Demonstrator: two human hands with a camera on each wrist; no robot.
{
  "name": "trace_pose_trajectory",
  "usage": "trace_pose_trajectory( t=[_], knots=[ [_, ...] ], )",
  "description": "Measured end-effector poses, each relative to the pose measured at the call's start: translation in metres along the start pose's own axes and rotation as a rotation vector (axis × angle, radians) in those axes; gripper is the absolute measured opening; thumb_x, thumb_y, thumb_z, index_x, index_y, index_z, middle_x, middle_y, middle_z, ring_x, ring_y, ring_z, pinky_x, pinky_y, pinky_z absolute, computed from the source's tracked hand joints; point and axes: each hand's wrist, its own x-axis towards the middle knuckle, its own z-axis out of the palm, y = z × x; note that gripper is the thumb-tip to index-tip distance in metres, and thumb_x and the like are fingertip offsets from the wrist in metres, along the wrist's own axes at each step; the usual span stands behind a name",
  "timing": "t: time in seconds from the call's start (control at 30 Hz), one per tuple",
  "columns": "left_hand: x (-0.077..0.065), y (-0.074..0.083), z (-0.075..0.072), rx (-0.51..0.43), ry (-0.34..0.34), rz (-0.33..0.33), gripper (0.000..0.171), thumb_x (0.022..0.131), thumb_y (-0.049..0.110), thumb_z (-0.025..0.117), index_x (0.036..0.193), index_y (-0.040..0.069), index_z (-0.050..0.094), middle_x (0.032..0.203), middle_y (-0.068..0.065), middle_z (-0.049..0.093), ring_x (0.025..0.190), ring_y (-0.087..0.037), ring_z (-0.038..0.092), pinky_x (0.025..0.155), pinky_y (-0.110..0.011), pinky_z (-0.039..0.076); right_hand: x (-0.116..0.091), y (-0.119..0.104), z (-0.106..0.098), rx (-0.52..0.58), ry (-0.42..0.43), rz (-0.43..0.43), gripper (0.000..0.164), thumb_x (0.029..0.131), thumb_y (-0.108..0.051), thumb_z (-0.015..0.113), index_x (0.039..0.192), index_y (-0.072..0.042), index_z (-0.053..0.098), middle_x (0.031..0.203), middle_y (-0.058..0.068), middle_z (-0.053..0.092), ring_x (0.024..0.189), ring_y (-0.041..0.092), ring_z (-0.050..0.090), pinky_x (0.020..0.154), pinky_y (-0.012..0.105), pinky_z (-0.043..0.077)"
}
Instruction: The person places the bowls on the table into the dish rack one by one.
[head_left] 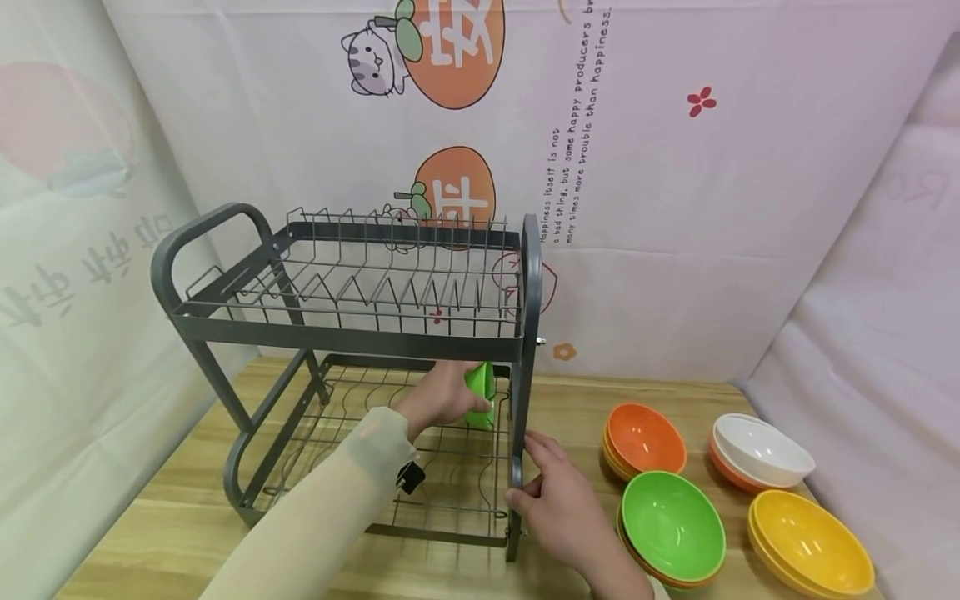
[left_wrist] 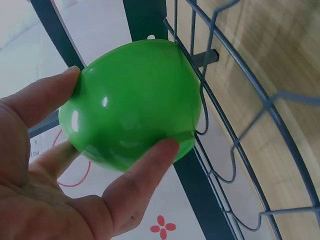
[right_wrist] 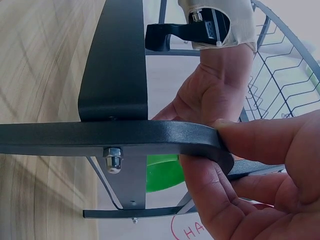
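One two-tier dark grey metal dish rack (head_left: 352,337) occupies one wood-grain desk (head_left: 142,533) alongside four stacks of round bowls: one topped by a glossy orange bowl (head_left: 647,439), one by a glossy green bowl (head_left: 673,527), one by a glossy white bowl (head_left: 772,450), one by a glossy yellow bowl (head_left: 813,537). Overlapping bowls beneath defy an exact count. One lone bright-green bowl (head_left: 480,392) is apart from the stacks. One person's bare grips number two: left grip (head_left: 442,396), right grip (head_left: 558,492).

Round green bowl (head_left: 480,382) inside the dark-grey metal rack (head_left: 352,340): partly hidden by the bare left hand (head_left: 444,392) and, in the right wrist view, by the rack and bare right hand (head_left: 566,500). Pale cream left sleeve (head_left: 322,517): cropped at the near edge. Bowls (head_left: 613,461) beneath the round orange bowl (head_left: 647,437): largely covered.
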Motion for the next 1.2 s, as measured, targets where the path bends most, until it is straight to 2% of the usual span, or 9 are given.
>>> trace_pose_trajectory(
  t=[0.13,0.3,0.4,0.5,0.7,0.87,1.0,1.1,1.2],
  knots=[
    [-0.001,-0.003,0.000,-0.078,-0.005,0.003,0.071,0.084,0.016,0.081,0.147,0.010,0.049,0.092,-0.006,0.061,0.078,-0.020,0.060,0.064,-0.032,0.055,0.000,0.000,0.000,0.002,-0.004,0.000,0.071,0.085,-0.007,0.078,0.146,0.005,0.045,0.153,0.009,0.039,0.081,0.010,0.060,0.064,0.025,0.053],
    [-0.001,-0.009,0.000,-0.231,-0.018,-0.020,0.067,0.085,0.009,0.079,0.146,0.007,0.050,0.096,-0.007,0.063,0.084,-0.023,0.063,0.073,-0.039,0.058,-0.001,-0.001,-0.001,0.000,0.002,0.008,0.070,0.085,-0.007,0.078,0.146,0.004,0.045,0.152,0.008,0.040,0.081,0.009,0.061,0.064,0.025,0.053],
    [-0.002,-0.009,0.001,-0.239,-0.017,-0.021,0.062,0.086,0.009,0.078,0.142,0.006,0.053,0.096,-0.007,0.063,0.086,-0.024,0.063,0.073,-0.039,0.057,-0.001,-0.001,-0.002,-0.004,0.008,0.008,0.070,0.085,-0.007,0.078,0.146,0.004,0.045,0.152,0.008,0.040,0.081,0.009,0.061,0.064,0.025,0.053],
    [-0.003,-0.007,0.001,-0.174,-0.008,-0.026,0.062,0.088,0.013,0.077,0.144,0.007,0.051,0.094,-0.006,0.063,0.082,-0.023,0.062,0.069,-0.034,0.055,-0.001,0.000,-0.002,-0.015,0.013,0.003,0.070,0.085,-0.007,0.079,0.145,0.005,0.045,0.152,0.008,0.040,0.080,0.009,0.060,0.064,0.025,0.053],
    [-0.007,-0.002,0.007,-0.013,0.006,-0.050,0.073,0.092,0.021,0.074,0.154,0.015,0.037,0.092,-0.006,0.062,0.076,-0.019,0.061,0.064,-0.032,0.054,-0.001,0.001,-0.002,-0.028,0.013,0.003,0.070,0.085,-0.009,0.079,0.145,0.004,0.046,0.151,0.009,0.041,0.080,0.008,0.060,0.064,0.025,0.053],
    [-0.008,0.001,0.008,0.066,0.021,-0.057,0.075,0.092,0.026,0.074,0.156,0.017,0.035,0.096,-0.007,0.062,0.077,-0.018,0.059,0.065,-0.032,0.053,-0.001,0.001,-0.002,-0.025,0.013,0.004,0.070,0.085,-0.009,0.079,0.145,0.004,0.046,0.151,0.009,0.041,0.079,0.008,0.061,0.063,0.025,0.053],
    [-0.011,-0.001,0.007,0.194,0.022,-0.060,0.082,0.091,0.035,0.074,0.158,0.017,0.030,0.097,-0.007,0.062,0.075,-0.018,0.059,0.064,-0.033,0.052,0.000,0.000,-0.002,-0.029,0.012,-0.007,0.069,0.085,-0.008,0.079,0.145,0.004,0.046,0.151,0.010,0.041,0.079,0.008,0.061,0.063,0.024,0.053],
    [-0.017,-0.001,0.008,0.330,0.055,-0.041,0.089,0.088,0.044,0.075,0.158,0.016,0.029,0.118,-0.018,0.061,0.081,-0.022,0.060,0.068,-0.035,0.053,0.000,-0.001,-0.001,-0.033,0.012,-0.017,0.069,0.085,-0.008,0.079,0.145,0.004,0.046,0.151,0.009,0.042,0.079,0.009,0.061,0.064,0.024,0.053],
    [-0.028,0.004,0.009,0.399,0.132,0.011,0.088,0.087,0.050,0.074,0.155,0.013,0.034,0.136,-0.027,0.050,0.090,-0.027,0.061,0.074,-0.039,0.055,-0.001,-0.001,-0.001,-0.036,0.010,-0.020,0.069,0.085,-0.008,0.079,0.145,0.004,0.046,0.150,0.009,0.042,0.079,0.009,0.060,0.064,0.024,0.053]
  ],
)
